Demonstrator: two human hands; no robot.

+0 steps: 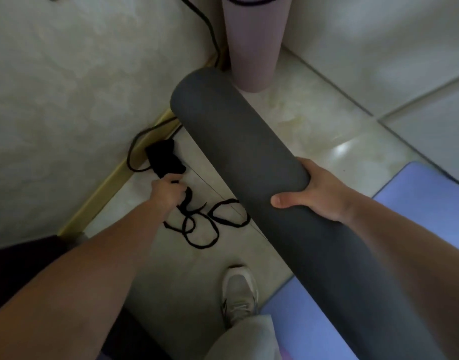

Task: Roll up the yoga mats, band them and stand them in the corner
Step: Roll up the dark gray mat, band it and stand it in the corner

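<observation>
We are looking down into a room corner where a pink mat (251, 45) is standing upright on the tile floor (314, 126), rolled and ringed near its top by a dark band (245, 1). A black cable (205, 24) is running down the left wall (67, 74) and looping along the gold skirting (114, 175), beside a black bundle (164, 158) lying on the floor. More black straps (205, 224) are sprawling in loose loops on the tiles, between the bundle and our grey shoe (240, 294). A blue mat (431, 193) is lying flat at the right, partly under the roll we are carrying. That roll, the grey mat (249, 157), is slanting across the middle of the view, its far end reaching close to the foot of the pink mat and hiding part of the skirting and one strap loop. It is looking tightly rolled, smooth and matte, with no band showing on it. Our right hand (319, 193) is gripping it from below, thumb across its front. Our left hand (168, 190) is reaching down with fingers curled, pinching a strap at the edge of the bundle.
</observation>
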